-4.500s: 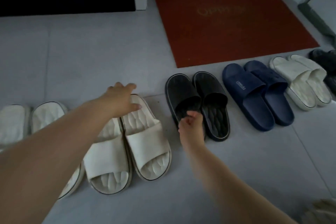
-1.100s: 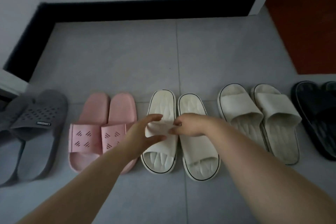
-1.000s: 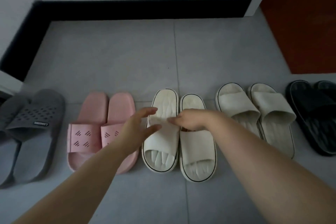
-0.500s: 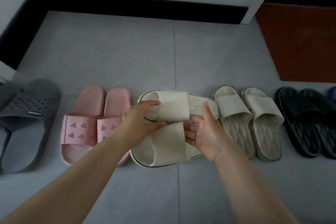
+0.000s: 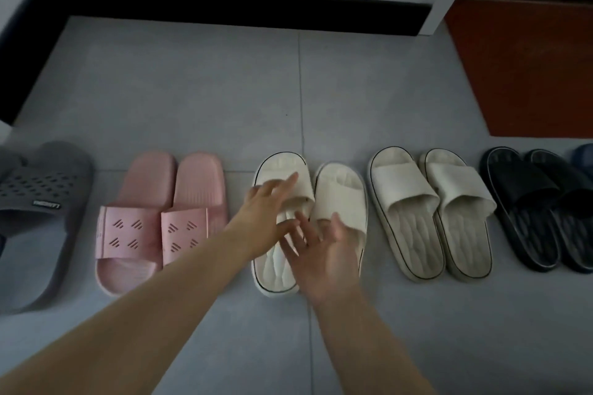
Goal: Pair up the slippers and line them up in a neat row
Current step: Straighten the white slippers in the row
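We line up moulded pairs on the tiled floor (image 5: 224, 90).
Perforated grey pair (image 5: 38, 202), slotted pink pair (image 5: 154, 224), then the ridged cream pair (image 5: 343, 199); over it our left hand (image 5: 263, 221) stretches flat, our right hand (image 5: 327, 253) splays its fingers, each grip wide, holding nothing.

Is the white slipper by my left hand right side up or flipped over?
Right side up: the white slipper shows its strap and ridged footbed facing up.

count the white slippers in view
4. From the left: first white slipper under the left hand, second white slipper beside it, partly under the right hand, third white slipper and fourth white slipper just left of the black pair. More may lie outside the frame.
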{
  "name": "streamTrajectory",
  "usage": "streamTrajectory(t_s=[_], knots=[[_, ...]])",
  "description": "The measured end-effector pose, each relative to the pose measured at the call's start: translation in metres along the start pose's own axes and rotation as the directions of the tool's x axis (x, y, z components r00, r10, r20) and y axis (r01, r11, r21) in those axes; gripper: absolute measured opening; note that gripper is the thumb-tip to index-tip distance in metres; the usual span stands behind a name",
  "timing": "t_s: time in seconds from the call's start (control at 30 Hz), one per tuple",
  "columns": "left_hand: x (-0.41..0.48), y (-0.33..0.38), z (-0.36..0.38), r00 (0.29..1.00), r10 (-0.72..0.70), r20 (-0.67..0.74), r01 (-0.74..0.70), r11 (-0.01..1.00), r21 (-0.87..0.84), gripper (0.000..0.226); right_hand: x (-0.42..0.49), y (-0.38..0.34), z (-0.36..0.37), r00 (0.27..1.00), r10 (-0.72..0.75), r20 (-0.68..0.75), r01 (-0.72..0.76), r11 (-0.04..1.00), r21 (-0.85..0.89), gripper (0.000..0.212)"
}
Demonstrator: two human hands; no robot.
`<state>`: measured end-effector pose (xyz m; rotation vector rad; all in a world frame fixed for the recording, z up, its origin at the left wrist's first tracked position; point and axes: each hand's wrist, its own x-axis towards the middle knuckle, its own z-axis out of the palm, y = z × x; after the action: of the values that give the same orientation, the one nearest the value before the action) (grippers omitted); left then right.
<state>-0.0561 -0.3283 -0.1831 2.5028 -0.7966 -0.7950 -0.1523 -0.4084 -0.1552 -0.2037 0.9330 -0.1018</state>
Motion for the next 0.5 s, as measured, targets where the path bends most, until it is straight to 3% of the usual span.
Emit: streamTrajectory(t_s=[0.07,0.1,0.17,0.23,0.3,0.37,0.5], knots=[[0.007,-0.01,0.009,1.0,-0.004,0.007,0.003,0.999,0.05,0.073,0.001,-0.01,-0.014,0.993,-0.015,-0.12,-0.033,0.919,-0.392,0.016],[0.01,-0.015,0.009,1.0,-0.015,-0.017,0.016,0.999,0.051,0.072,-0.001,-0.019,-0.022,0.977,-0.118,-0.179,-0.021,0.779,-0.627,0.012],[0.014,-0.024,0.007,0.996,-0.057,-0.066,0.058,0.998,0.012,0.07,-0.003,-0.043,-0.038,0.876,-0.462,-0.139,0.049,0.37,-0.928,0.004],[0.017,-0.033,0.005,0.992,-0.104,-0.074,0.102,0.994,-0.03,0.07,-0.001,-0.066,-0.049,0.79,-0.612,0.019,0.031,0.008,-0.999,0.038],[0.021,-0.039,0.005,0.991,-0.125,-0.046,0.122,0.991,-0.059,0.069,0.009,-0.081,-0.057,0.846,-0.527,0.081,-0.043,-0.219,-0.975,0.071],[0.023,-0.043,0.006,0.991,-0.123,-0.044,0.118,0.988,-0.1,0.067,0.021,-0.086,-0.058,0.9,-0.429,0.071,-0.049,-0.261,-0.964,0.078],[0.024,-0.048,0.008,0.989,-0.12,-0.092,0.108,0.986,-0.125,0.063,0.035,-0.088,-0.051,0.881,-0.457,0.123,-0.018,-0.292,-0.956,0.062]])
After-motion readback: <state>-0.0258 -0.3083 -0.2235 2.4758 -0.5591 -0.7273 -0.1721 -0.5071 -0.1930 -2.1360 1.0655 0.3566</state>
